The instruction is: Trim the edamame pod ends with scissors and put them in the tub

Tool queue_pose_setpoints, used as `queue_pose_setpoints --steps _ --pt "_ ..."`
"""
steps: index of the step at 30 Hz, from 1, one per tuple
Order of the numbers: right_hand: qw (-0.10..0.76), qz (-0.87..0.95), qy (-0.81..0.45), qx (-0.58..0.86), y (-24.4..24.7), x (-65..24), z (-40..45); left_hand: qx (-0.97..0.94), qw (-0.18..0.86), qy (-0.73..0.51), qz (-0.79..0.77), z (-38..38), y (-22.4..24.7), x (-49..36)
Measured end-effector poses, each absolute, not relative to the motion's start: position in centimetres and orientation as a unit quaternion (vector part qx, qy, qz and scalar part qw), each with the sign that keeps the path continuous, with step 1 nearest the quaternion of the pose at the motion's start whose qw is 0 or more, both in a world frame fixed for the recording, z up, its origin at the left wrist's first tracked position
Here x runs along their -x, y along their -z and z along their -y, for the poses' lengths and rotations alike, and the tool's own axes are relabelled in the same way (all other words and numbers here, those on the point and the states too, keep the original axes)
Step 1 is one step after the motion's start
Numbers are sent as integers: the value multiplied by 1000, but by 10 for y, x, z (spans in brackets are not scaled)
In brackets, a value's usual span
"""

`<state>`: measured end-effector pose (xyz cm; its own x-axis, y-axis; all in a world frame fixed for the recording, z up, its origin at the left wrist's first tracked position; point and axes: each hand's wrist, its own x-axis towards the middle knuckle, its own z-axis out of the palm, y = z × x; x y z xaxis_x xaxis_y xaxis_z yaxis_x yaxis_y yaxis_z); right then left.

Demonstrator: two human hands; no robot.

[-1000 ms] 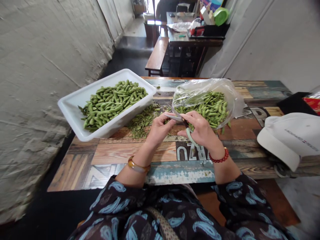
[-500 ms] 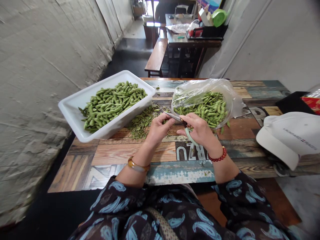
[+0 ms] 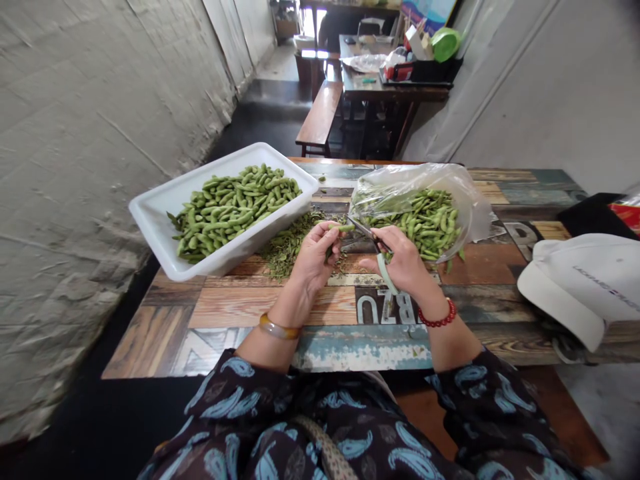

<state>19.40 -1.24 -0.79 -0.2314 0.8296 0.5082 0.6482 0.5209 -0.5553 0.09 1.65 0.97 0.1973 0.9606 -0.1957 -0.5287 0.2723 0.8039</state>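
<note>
My left hand (image 3: 319, 252) is closed on a green edamame pod (image 3: 343, 228), whose tip points right toward the scissors. My right hand (image 3: 400, 257) grips a pair of scissors (image 3: 364, 229) with pale green handles; the blades look parted and lie close to the pod's end. Beyond my right hand, a clear plastic bag (image 3: 473, 200) lies on its side with many pods (image 3: 433, 220) in it. To the left stands a white tub (image 3: 165, 267) heaped with pods (image 3: 235, 207). A pile of trimmed scraps (image 3: 285, 250) lies between tub and hands.
Everything rests on a patchwork wood-print table (image 3: 270, 303). A white cap (image 3: 590, 280) sits at the right, by a black item (image 3: 583, 215). Farther off are a wooden bench (image 3: 323, 113) and another table (image 3: 367, 83) with a green bowl (image 3: 445, 45). A rough wall (image 3: 100, 133) runs along the left.
A pod now shows between my left fingers, near the scissors. The blades have spread apart and tilted. The whole view has shifted slightly, with the scene appearing a little farther right.
</note>
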Motion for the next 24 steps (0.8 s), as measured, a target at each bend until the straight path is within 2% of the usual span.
queue_pose_setpoints --steps 24 --pt "393 782 -145 462 10 -187 16 -313 731 -505 -336 -10 -10 -7"
